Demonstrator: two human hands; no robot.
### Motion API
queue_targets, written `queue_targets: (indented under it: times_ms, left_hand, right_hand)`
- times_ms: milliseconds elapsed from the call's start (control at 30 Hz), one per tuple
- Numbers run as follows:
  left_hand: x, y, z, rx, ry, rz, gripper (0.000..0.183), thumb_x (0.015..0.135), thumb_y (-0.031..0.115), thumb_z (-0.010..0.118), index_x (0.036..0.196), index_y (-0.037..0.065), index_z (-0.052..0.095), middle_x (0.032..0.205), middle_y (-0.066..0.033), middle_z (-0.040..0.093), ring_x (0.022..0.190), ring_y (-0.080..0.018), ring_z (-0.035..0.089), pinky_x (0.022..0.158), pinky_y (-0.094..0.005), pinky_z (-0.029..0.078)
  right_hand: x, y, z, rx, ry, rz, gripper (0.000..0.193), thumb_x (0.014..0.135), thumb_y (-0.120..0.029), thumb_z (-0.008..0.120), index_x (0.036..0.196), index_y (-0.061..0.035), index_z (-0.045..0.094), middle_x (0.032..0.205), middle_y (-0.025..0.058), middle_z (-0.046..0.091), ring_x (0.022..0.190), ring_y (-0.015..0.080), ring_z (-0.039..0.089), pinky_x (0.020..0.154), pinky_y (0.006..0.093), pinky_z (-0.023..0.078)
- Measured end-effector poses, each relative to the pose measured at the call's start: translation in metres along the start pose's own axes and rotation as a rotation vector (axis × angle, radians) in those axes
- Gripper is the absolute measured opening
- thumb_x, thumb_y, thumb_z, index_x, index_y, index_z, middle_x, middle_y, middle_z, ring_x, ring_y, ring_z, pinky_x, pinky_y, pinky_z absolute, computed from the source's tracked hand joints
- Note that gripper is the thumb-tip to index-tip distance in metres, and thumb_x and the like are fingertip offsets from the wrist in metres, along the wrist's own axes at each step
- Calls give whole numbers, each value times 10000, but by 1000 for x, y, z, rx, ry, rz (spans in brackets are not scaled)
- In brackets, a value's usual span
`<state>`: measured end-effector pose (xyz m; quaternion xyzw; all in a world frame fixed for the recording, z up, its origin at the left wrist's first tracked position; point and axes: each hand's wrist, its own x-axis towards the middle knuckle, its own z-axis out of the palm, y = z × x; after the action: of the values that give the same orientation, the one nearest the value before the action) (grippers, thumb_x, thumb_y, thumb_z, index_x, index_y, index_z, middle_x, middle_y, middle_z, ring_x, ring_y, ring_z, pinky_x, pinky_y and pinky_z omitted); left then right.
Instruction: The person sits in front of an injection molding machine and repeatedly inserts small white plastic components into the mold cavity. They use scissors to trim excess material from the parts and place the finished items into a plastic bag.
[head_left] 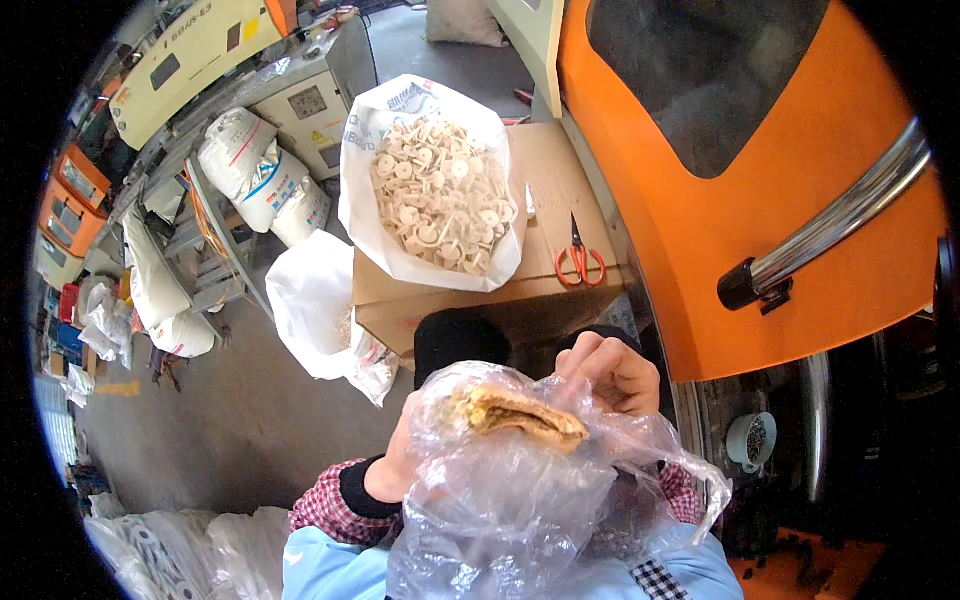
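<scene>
Close in front of me is a clear plastic bag with a browned, folded flatbread in its upper part. Something yellowish shows at the bread's left end. My left hand is wrapped round the left side of the bag and bread, its fingers mostly hidden by the film. On the bag's right side, my right hand is closed with bent fingers, pinching the plastic near its edge. A loose twisted end of the bag hangs off to the right.
Ahead stands a cardboard box bearing an open white sack of small beige disc-shaped parts and red-handled scissors. Another white sack stands left of it. An orange machine door with a chrome handle rises at right.
</scene>
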<state>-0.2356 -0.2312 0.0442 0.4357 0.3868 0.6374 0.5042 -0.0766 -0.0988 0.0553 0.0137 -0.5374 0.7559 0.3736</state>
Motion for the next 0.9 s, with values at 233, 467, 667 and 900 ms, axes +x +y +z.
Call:
queue_targets:
  times_ms: [233,467,667,900]
  left_hand:
    - [8,-14,-2,-302,1,-145,647,769,159,649,1296,-3,311,1262,-131,437,1099,-209,488,937,-325,397]
    - [26,-9,5,-283,-7,-140,607,810,235,640,1286,6,343,1219,-130,476,1075,-202,508,908,-314,418]
    - [31,-29,-12,-174,84,-78,493,814,177,642,1216,-8,424,1138,-92,535,989,-168,547,833,-288,453]
    - [32,-28,-12,-551,297,-197,411,861,84,554,1239,25,405,1173,-97,502,1004,-194,551,853,-323,490]
  right_hand:
    - [9,-2,-4,-149,292,155,106,852,-114,578,859,-39,504,722,-3,499,596,49,466,531,181,381]
    - [26,4,-16,-157,503,150,100,866,-63,538,964,-44,540,782,2,567,619,38,496,500,152,369]
    - [39,6,-29,-232,455,50,217,863,-82,541,1065,-4,545,932,58,577,804,108,532,716,234,445]
    - [8,6,-40,-356,163,398,220,870,-109,543,1058,5,555,1035,72,568,885,112,532,783,241,450]
